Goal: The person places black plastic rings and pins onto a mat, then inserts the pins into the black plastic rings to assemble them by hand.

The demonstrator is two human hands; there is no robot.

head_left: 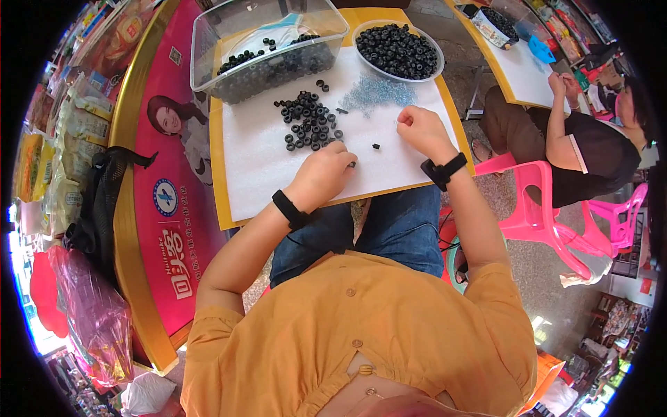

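My left hand (323,174) rests on the white board (264,167), its fingers curled around a small black ring at the fingertips. My right hand (420,128) is closed just right of centre, beside a pile of small clear pieces (375,92); what it pinches is too small to see. A scatter of black rubber rings (309,121) lies just beyond my left hand. One loose black ring (376,146) sits between the hands. Both wrists carry black bands.
A clear plastic tub (267,45) with black rings stands at the back left, a white bowl (398,50) full of rings at the back right. A pink counter (167,187) runs along the left. Another person sits at the right on a pink stool (535,208).
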